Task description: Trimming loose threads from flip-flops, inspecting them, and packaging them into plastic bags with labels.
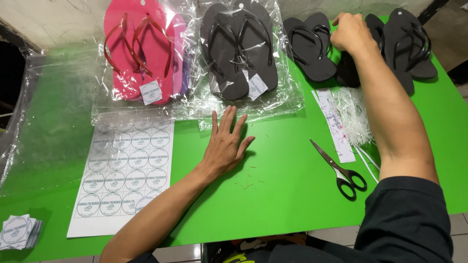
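My left hand point(225, 142) lies flat with fingers spread on the green table point(273, 195), just below a clear bag holding dark grey flip-flops point(239, 48). My right hand point(350, 32) reaches to the far right and rests closed on a stack of loose black flip-flops point(347, 68); whether it grips one I cannot tell. Another black pair point(309, 44) lies left of that hand, and more black flip-flops point(407, 46) lie right of it. A bag of pink flip-flops point(139, 48) sits at the far left.
A white sheet of round stickers point(124, 175) lies left of my left hand. Black-handled scissors point(339, 168) lie near my right forearm, below a white paper strip point(336, 124) and a bundle of thin plastic ties point(353, 114). Cut stickers point(19, 231) are stacked at the front left corner. Clear plastic sheets point(48, 107) cover the left side.
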